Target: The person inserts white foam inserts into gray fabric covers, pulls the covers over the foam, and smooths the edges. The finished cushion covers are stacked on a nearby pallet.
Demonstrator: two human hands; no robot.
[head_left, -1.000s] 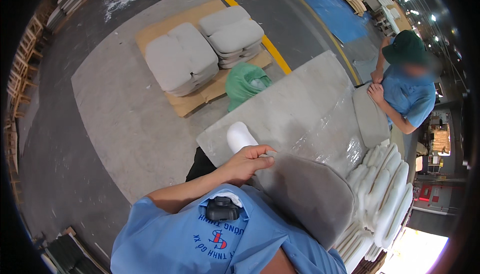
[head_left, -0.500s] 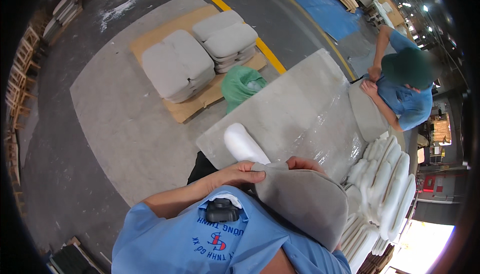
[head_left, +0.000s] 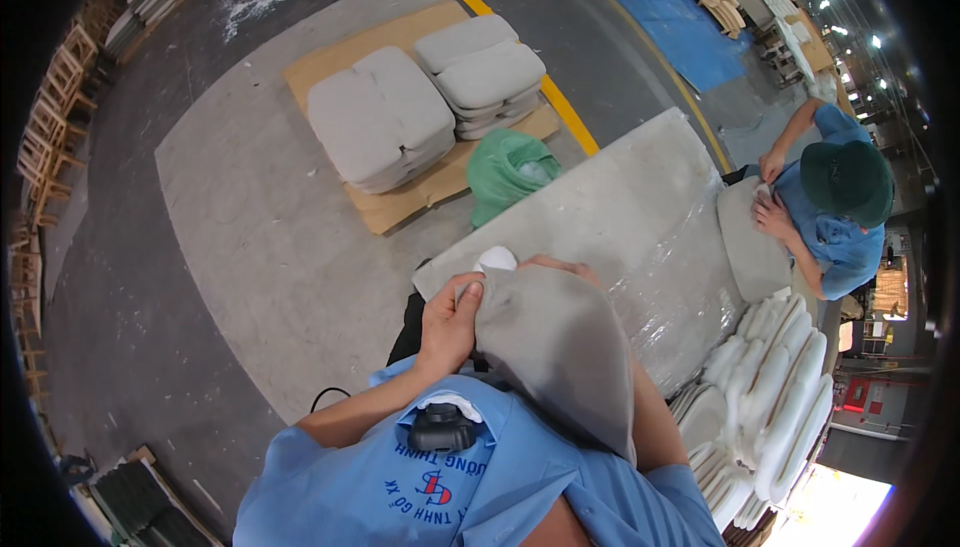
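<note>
A grey fabric cushion cover (head_left: 565, 352) hangs in front of my chest, between my two hands. My left hand (head_left: 448, 325) is closed on its left edge, with the thumb on top. At the far upper edge, my right hand (head_left: 562, 266) grips the same cover; most of its fingers are hidden behind the cloth. Just beyond the cover, the end of a white padded piece (head_left: 497, 258) shows on the table, and the cover hides the rest of it.
The table (head_left: 650, 207) has a plastic-wrapped top. White cushion pads (head_left: 765, 387) are stacked at the right. A co-worker (head_left: 835, 207) handles a grey cushion (head_left: 750, 237) at the table's far right. Beyond stand a green bag (head_left: 508, 177) and stacked grey cushions (head_left: 380, 117) on cardboard (head_left: 385, 215).
The cover has swung upright and moved left, now hiding most of the white piece. My left hand has turned upward and moved up. My right forearm now shows beside the cover.
</note>
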